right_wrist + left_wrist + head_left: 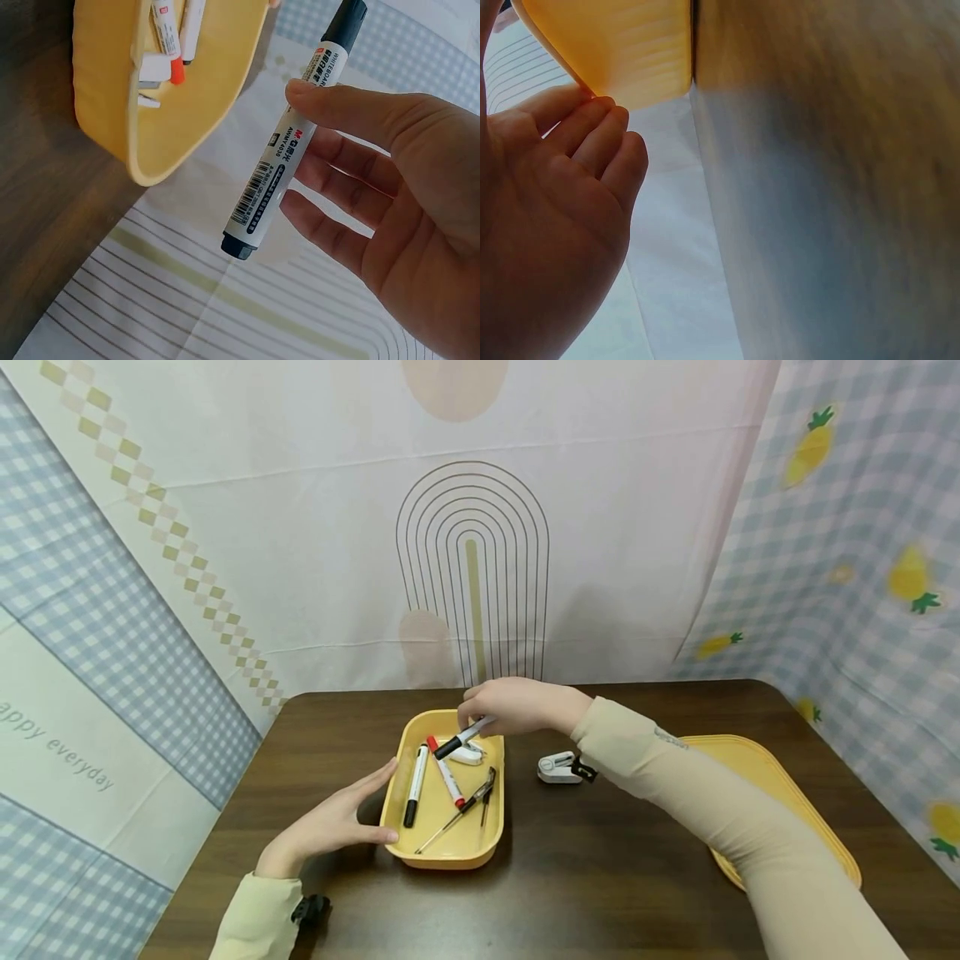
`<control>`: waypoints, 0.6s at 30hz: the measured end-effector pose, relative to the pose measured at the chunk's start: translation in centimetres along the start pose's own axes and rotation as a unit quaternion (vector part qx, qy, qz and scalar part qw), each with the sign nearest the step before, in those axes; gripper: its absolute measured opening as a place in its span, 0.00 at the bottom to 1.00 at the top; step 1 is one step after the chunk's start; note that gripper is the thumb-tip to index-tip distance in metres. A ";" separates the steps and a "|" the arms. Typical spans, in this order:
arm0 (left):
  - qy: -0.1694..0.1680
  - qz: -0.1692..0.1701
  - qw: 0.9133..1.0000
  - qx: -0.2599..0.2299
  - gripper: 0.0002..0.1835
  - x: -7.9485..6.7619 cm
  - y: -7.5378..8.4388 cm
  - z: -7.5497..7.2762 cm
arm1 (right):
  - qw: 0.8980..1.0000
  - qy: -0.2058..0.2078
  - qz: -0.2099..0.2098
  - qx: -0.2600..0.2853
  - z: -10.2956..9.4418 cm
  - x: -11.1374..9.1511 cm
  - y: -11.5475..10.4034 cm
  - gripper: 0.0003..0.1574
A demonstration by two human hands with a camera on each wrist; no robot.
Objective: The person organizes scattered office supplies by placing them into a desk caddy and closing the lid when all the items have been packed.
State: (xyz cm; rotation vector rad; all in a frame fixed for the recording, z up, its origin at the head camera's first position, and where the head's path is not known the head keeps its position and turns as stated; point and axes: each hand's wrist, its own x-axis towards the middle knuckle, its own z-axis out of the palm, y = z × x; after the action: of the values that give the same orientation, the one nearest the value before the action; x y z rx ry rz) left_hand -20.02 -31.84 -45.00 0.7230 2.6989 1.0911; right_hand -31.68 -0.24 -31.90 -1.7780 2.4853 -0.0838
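Note:
My right hand (513, 704) pinches a whiteboard marker (289, 142), white with a black cap, between thumb and fingers. It holds the marker tilted above the far end of a yellow plastic bin (447, 862). My left hand (330, 823) rests against the bin's left side, fingers and thumb extended and spread along the rim; its fingertips touch the rim in the left wrist view. Inside the bin lie a black-capped marker (415, 787), a red-capped marker (450, 781), two thin dark pens (459, 818) and a small white object (467, 755), partly hidden by the held marker.
Right of the bin, a small white device (558, 768) lies on the dark wooden table (592, 877). A yellow lid or tray (780, 793) lies farther right, partly covered by my right sleeve. Patterned cloth (330, 568) hangs behind the table and at both sides.

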 end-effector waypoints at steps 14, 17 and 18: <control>0.001 -0.006 1.000 -0.001 0.56 0.0 0.1 -0.1 | 0.997 -0.057 -0.010 -0.043 0.6 3.3 -1.3 0.12; 0.000 -0.006 1.000 0.000 0.56 -0.1 0.0 -0.1 | 0.996 -0.060 -0.017 -0.056 1.0 3.9 -1.5 0.14; -0.001 -0.006 1.000 -0.001 0.56 -0.1 0.0 -0.1 | 0.996 -0.061 -0.019 -0.059 1.2 4.1 -1.6 0.14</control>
State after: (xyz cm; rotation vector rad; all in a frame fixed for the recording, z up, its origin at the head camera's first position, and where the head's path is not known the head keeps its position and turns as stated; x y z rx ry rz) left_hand -19.96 -31.92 -44.92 0.7063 2.6976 1.0898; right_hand -31.34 -4.65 -33.06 -1.8156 2.4168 0.1693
